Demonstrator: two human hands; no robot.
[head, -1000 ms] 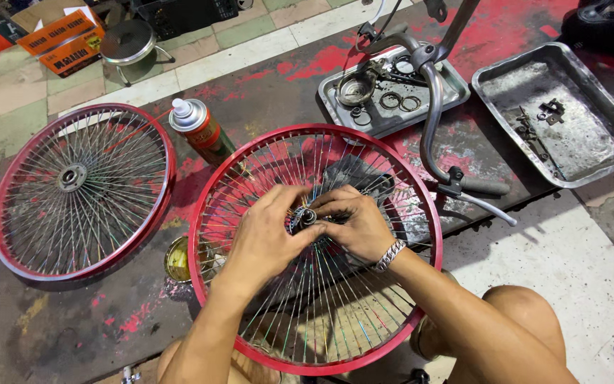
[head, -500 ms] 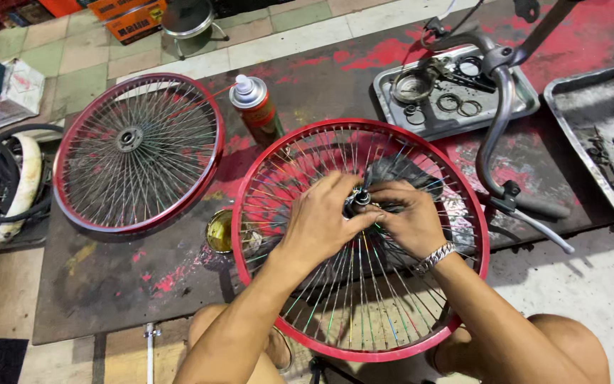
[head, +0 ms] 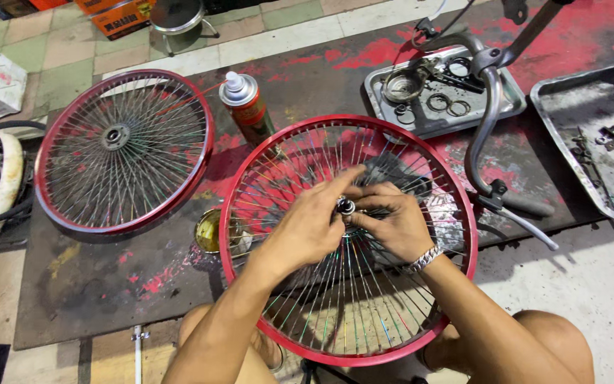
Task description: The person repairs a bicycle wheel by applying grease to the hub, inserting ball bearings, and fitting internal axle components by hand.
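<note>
Grip: my left hand (head: 312, 224) and right hand (head: 391, 220) meet at the small metal axle end (head: 346, 206) at the hub of the red spoked wheel (head: 250, 171). Fingertips of both hands are pinched around that axle piece; left fingers reach over it from the left, right fingers close on it from the right. A metal bracelet (head: 426, 258) sits on the right wrist.

The wheel lies flat, near centre, over my knees and the dark red-stained mat (head: 94, 284). A dark cloth (head: 392, 171) shows beneath the spokes just beyond the hands.

Left of it, close beside but apart, a second red wheel (head: 119, 149) lies flat on the mat. Between the two rims at the far side stands a spray can (head: 246, 107), upright. A small yellowish tin (head: 209, 229) sits just outside the near-left rim of the held wheel.

Far right: a metal tray (head: 509, 99) holding rings and bearing parts; a grey handlebar (head: 488, 121) crosses it. A second metal tray (head: 570, 135) lies further right with a few small parts.
</note>
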